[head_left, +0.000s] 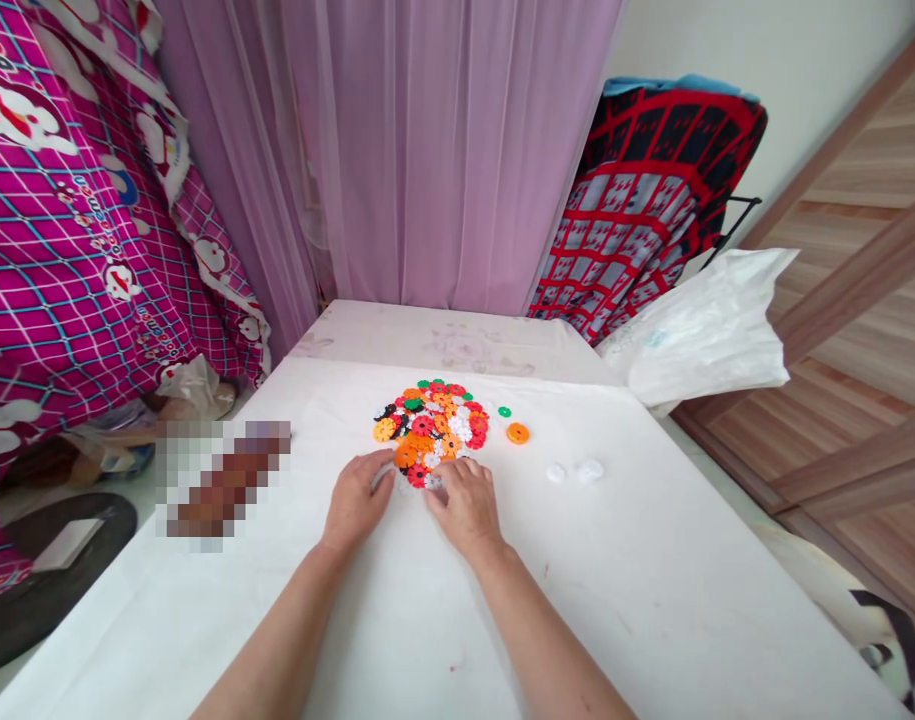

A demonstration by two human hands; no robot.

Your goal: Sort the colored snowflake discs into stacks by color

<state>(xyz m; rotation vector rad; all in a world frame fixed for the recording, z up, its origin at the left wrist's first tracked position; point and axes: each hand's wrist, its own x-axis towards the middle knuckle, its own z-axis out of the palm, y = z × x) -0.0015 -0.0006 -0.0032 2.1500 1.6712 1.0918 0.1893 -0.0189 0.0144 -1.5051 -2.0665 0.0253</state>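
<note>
A heap of small plastic flower-shaped discs (422,426) in red, orange, yellow, white, black and green lies on the white-covered table (442,620). At the heap's near left edge is my left hand (358,500), its fingers bent and its thumb apart from them. My right hand (468,500) rests at the near right edge, fingers spread over the outermost discs and thumb apart. I see nothing gripped in either hand; the undersides of the fingers are hidden.
Right of the heap lie a green disc (504,412), an orange disc piece (518,433) and two white clusters (590,470). A blurred-out reddish-brown object (232,485) is on the left. A white plastic bag (716,325) stands at the back right, before a covered chair (629,200).
</note>
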